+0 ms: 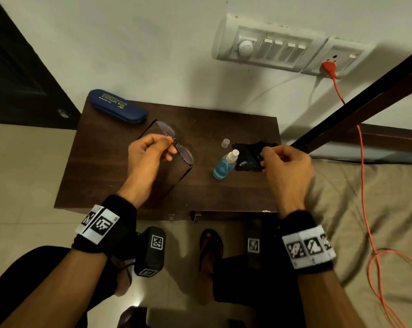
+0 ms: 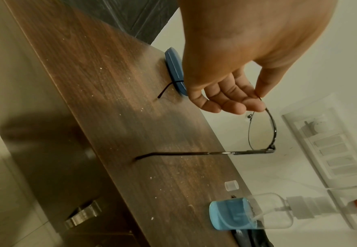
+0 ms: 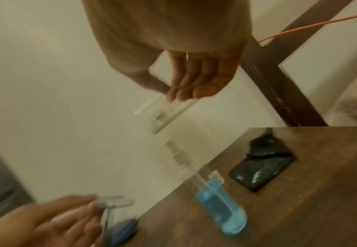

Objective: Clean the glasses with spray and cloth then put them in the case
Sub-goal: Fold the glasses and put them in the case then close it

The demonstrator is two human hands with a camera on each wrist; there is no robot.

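Observation:
My left hand (image 1: 170, 140) pinches the thin-rimmed glasses (image 1: 186, 155) near the bridge between thumb and forefinger, holding them above the dark wooden table (image 1: 129, 185) with the temples unfolded. The left wrist view shows this pinch by the left hand (image 2: 259, 98) on the glasses (image 2: 273, 128). The closed blue case (image 1: 117, 106) lies at the table's far left corner. A spray bottle (image 1: 225, 165) of blue liquid stands uncapped, its clear cap (image 1: 225, 143) behind it. The black cloth (image 1: 247, 157) lies right of the bottle. My right hand (image 1: 266, 157) hovers at the cloth's right edge, fingers loosely curled; the blurred right wrist view shows the right hand (image 3: 173, 90) empty.
A wall switchboard (image 1: 271, 47) holds an orange plug (image 1: 328, 67), its cable trailing down over the bed sheet (image 1: 378, 209) on the right. A dark bed-frame beam (image 1: 366, 98) slants beside the table. A dark door (image 1: 15, 74) stands at the left.

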